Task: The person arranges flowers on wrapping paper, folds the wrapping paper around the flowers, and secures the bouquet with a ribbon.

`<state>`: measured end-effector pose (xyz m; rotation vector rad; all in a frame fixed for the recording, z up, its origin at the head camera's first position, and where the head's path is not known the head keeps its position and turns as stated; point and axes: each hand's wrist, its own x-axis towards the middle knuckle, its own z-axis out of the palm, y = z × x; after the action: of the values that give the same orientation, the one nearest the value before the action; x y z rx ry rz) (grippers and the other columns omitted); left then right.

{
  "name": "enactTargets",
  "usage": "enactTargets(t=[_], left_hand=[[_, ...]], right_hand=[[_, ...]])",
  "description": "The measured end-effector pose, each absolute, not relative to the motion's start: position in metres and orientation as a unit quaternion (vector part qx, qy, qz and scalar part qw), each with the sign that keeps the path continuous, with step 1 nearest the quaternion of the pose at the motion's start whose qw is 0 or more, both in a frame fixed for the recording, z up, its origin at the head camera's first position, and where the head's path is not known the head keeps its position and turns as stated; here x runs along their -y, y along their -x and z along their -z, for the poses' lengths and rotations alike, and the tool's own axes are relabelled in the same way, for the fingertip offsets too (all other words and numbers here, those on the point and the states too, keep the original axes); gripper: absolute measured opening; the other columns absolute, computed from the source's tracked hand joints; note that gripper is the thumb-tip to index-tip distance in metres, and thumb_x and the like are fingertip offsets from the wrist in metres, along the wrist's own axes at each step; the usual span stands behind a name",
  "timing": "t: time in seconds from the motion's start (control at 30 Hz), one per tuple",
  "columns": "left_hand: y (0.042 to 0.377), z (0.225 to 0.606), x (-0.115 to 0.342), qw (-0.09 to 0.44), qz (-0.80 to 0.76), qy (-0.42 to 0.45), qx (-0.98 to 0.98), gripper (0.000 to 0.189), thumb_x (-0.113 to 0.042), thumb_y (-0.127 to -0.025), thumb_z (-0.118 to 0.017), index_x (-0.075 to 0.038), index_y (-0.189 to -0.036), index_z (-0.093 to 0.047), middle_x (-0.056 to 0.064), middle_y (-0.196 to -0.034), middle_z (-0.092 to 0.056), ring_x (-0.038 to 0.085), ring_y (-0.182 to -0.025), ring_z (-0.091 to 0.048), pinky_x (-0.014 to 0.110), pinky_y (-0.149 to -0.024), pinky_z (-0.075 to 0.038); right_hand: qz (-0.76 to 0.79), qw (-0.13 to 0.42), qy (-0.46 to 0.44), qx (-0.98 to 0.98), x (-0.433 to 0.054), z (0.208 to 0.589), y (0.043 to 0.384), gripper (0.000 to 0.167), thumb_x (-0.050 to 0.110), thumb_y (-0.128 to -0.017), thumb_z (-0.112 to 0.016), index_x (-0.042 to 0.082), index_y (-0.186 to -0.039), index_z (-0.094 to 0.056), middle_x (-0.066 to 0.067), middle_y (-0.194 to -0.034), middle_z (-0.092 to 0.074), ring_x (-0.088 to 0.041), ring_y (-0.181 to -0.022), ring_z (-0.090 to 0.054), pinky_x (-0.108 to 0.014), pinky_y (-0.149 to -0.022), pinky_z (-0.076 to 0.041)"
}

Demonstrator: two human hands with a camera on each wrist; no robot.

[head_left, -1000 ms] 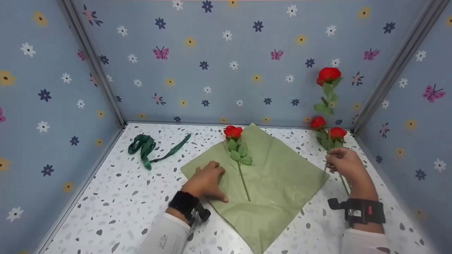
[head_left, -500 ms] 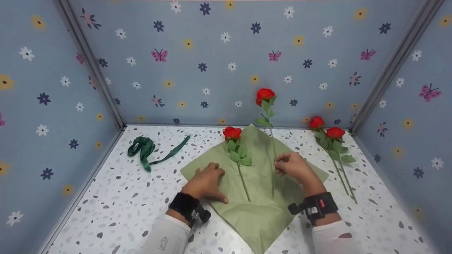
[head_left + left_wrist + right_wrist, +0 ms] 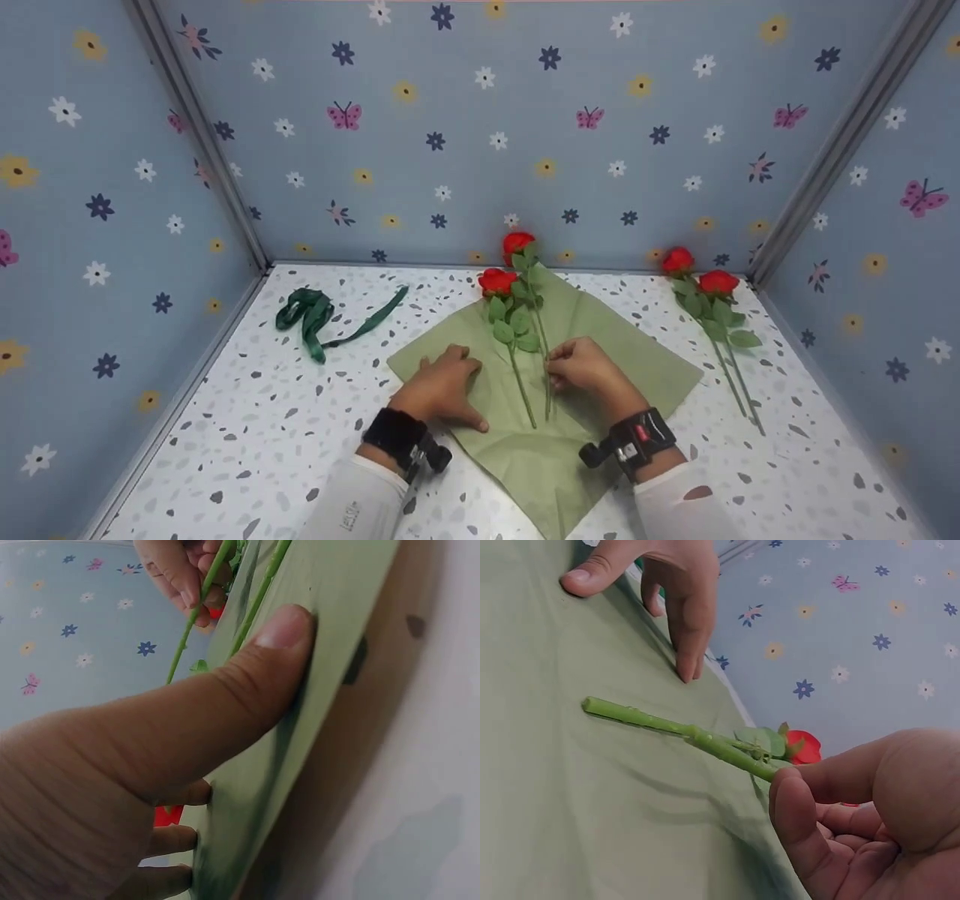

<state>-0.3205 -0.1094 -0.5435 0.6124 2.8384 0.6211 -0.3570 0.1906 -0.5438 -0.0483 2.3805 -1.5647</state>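
Note:
My left hand point(image 3: 442, 386) rests on the left edge of a sheet of olive-green wrapping paper point(image 3: 607, 337), thumb and fingertips spread on it. In the left wrist view its thumb point(image 3: 262, 652) presses near the paper's edge. My right hand point(image 3: 589, 375) pinches the stem point(image 3: 739, 757) of a red rose between thumb and forefinger. That rose's bloom point(image 3: 517, 247) points to the back wall, just behind another red rose point(image 3: 497, 283) lying on the paper. Their leaves overlap in the head view, and the stems run side by side.
Two more red roses, one bloom point(image 3: 678, 260) behind the other point(image 3: 718, 283), lie at the back right of the speckled table point(image 3: 225, 420). A dark green ribbon point(image 3: 306, 311) lies loosely bunched at the back left. Patterned blue walls point(image 3: 465, 165) enclose the back and sides.
My right hand has carried a rose from the pair at the right leftward over the paper and lowered it beside the lying rose. My left hand has stayed in place.

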Motion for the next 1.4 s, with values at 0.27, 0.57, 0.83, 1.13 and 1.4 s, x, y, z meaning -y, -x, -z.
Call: enactTargets(t=[0.27,0.57,0.83,1.13,1.4], left_hand=[[0.322,0.542,0.108,0.088,-0.201,-0.201,-0.955,0.113,-0.057,-0.068,-0.108,-0.008,-0.160,-0.063,0.023,-0.177,-0.043,0.047,-0.165,-0.043,0.078,-0.135,-0.024],[0.322,0.543,0.110,0.087,-0.203,-0.195,-0.956,0.115,-0.057,-0.066,-0.108,-0.008,-0.159,-0.063,0.023,-0.177,-0.043,0.048,-0.164,-0.045,0.078,-0.135,-0.024],[0.323,0.544,0.111,0.079,-0.196,-0.202,-0.956,0.113,-0.057,-0.066,-0.109,-0.008,-0.157,-0.065,0.024,-0.175,-0.045,0.046,-0.162,-0.047,0.080,-0.132,-0.028],[0.323,0.546,0.109,0.081,-0.199,-0.204,-0.955,0.112,-0.057,-0.066,-0.109,-0.006,-0.156,-0.065,0.025,-0.173,-0.046,0.047,-0.162,-0.047,0.083,-0.131,-0.027],[0.322,0.544,0.108,0.088,-0.204,-0.197,-0.955,0.114,-0.058,-0.066,-0.109,-0.009,-0.159,-0.064,0.023,-0.175,-0.045,0.048,-0.163,-0.045,0.080,-0.135,-0.023]], right_hand=[[0.519,0.150,0.019,-0.841,-0.182,0.550,0.355,0.031,0.002,-0.102,-0.075,-0.014,-0.129,-0.075,-0.011,-0.085,-0.079,-0.010,-0.060,-0.070,-0.024,-0.059,-0.063],[0.480,0.137,0.047,-0.865,-0.176,0.548,0.353,0.038,0.006,-0.100,-0.082,-0.013,-0.132,-0.075,-0.012,-0.079,-0.080,-0.009,-0.056,-0.070,-0.024,-0.055,-0.061],[0.472,0.139,0.046,-0.869,-0.177,0.546,0.353,0.039,0.005,-0.098,-0.083,-0.012,-0.133,-0.075,-0.010,-0.078,-0.080,-0.010,-0.056,-0.070,-0.024,-0.055,-0.060],[0.475,0.102,0.040,-0.873,-0.214,0.534,0.361,0.032,0.012,-0.104,-0.076,-0.010,-0.128,-0.077,-0.013,-0.082,-0.080,-0.012,-0.060,-0.070,-0.027,-0.057,-0.059],[0.409,0.042,0.000,-0.912,-0.266,0.526,0.364,0.031,0.018,-0.107,-0.073,-0.007,-0.125,-0.078,-0.012,-0.093,-0.079,-0.017,-0.074,-0.075,-0.029,-0.063,-0.059]])
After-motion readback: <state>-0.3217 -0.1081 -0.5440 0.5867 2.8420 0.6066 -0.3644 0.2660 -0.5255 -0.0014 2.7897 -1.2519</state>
